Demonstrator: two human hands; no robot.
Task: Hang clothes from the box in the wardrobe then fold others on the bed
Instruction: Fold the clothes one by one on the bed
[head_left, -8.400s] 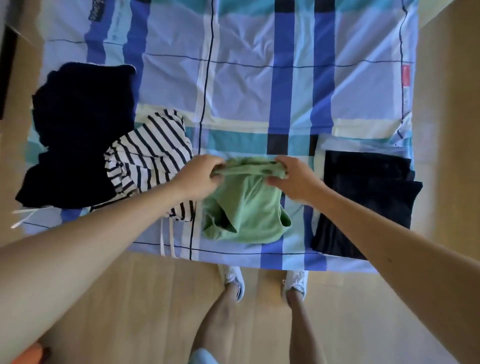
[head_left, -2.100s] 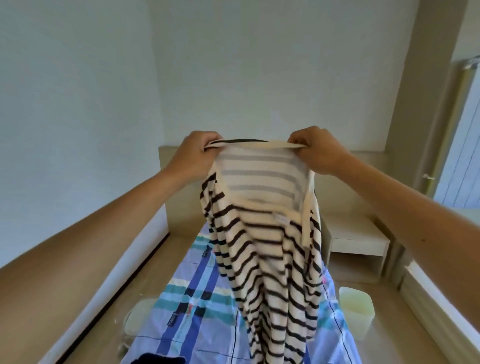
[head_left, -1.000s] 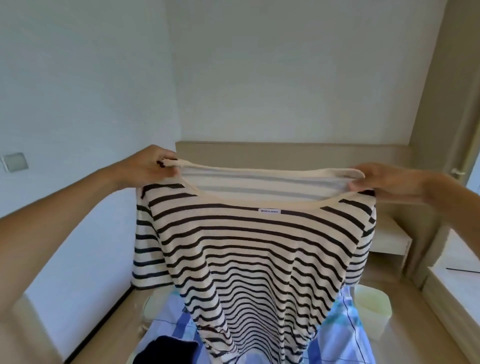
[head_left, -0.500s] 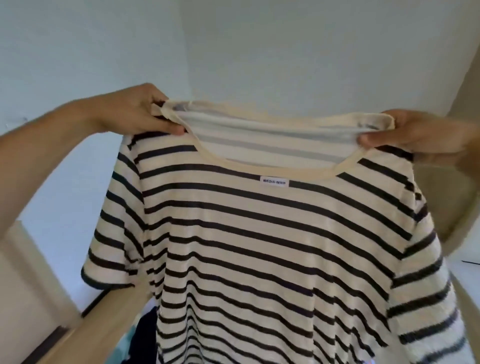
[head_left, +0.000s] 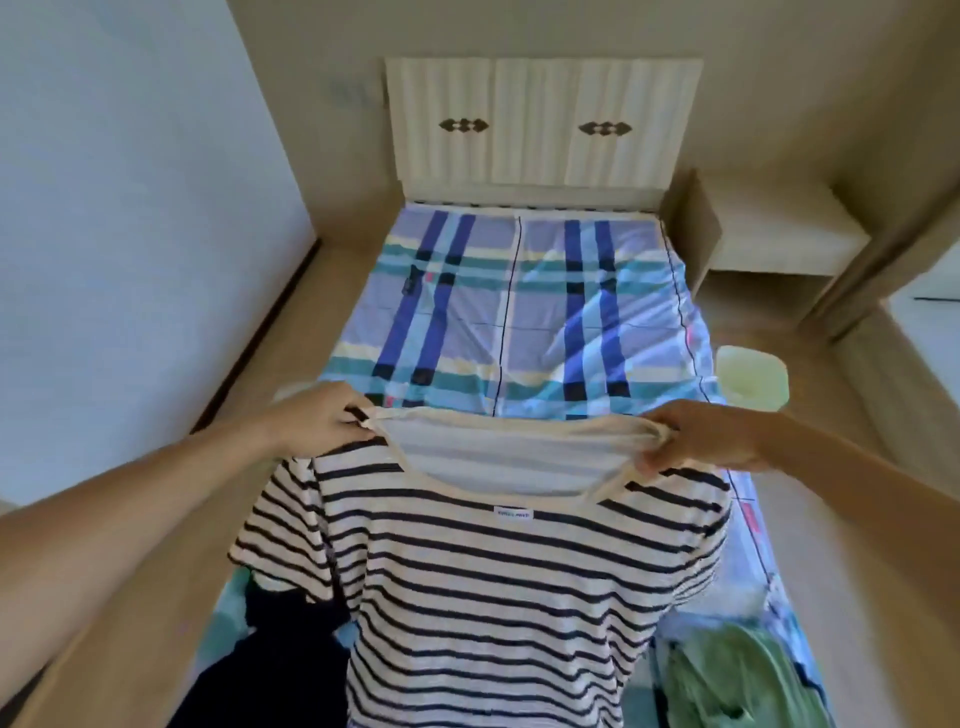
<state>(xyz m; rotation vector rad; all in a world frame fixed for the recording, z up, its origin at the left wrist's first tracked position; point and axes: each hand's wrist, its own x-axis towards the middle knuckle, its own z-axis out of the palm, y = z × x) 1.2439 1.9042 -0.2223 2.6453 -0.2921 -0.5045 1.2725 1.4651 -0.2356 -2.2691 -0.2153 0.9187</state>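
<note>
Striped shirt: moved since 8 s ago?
Yes. The striped shirt lay crumpled on the bed; now left hand and right hand hold it up by the neckline, above the bed.

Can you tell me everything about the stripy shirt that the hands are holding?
The stripy shirt is cream with thin dark stripes, short sleeves, a wide cream neckband and a small white label below the neck. It looks like soft knit. It hangs spread out over the near end of the bed. The left hand pinches one side of the neckband and the right hand the other. Its bottom runs out of view.
</note>
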